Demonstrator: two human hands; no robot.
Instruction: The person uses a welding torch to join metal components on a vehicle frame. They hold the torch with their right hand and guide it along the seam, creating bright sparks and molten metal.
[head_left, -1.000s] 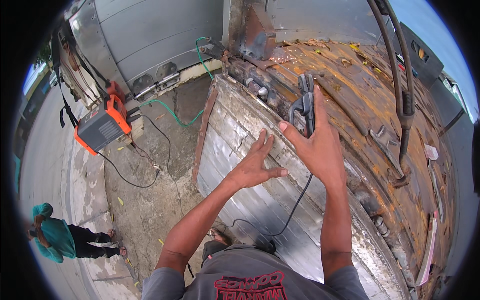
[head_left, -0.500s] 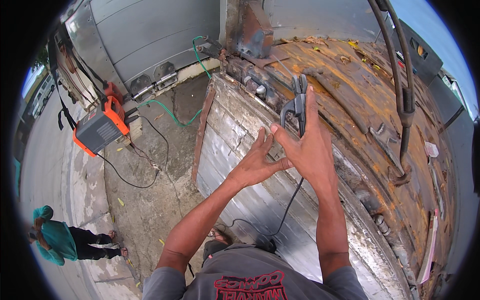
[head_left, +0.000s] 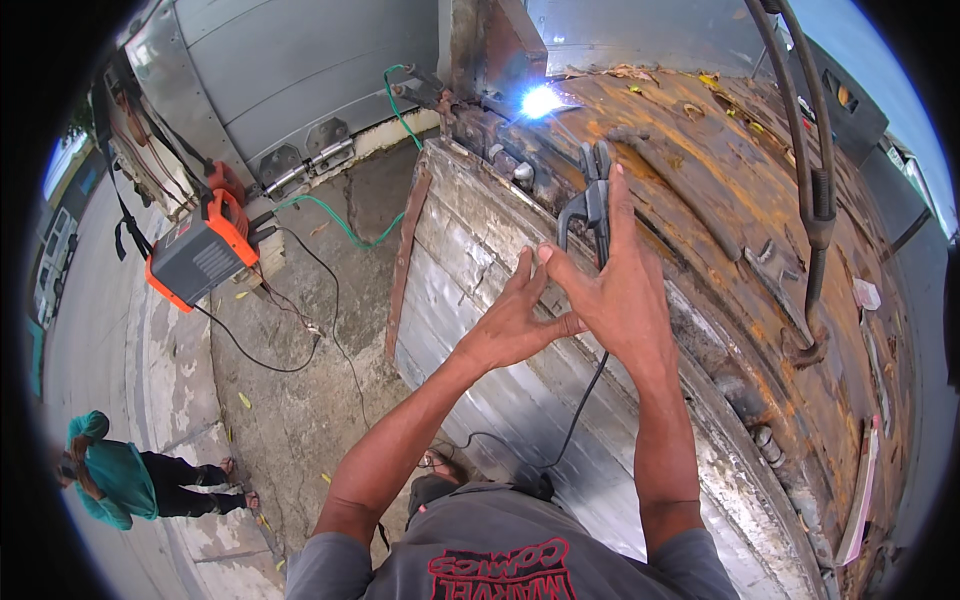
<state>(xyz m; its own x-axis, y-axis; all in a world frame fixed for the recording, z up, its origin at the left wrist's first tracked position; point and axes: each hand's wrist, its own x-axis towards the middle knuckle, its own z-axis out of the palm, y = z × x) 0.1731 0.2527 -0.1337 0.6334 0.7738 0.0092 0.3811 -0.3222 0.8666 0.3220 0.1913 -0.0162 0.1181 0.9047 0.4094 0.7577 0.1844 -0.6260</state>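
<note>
A rust-brown, ridged metal deck [head_left: 690,225] stretched across the right. Above its left edge, the right hand [head_left: 628,300], seemingly propped by the spread, unladen left hand [head_left: 512,325], grasped a black clamp-shaped electrode holder [head_left: 597,200]. Its thin grey rod [head_left: 567,132] probably needed 1 short, steady gap at the far blue-white arc [head_left: 541,101].

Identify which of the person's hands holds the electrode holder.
The right hand: it grips the black electrode holder, while the left hand, open, holds no tool.
</note>
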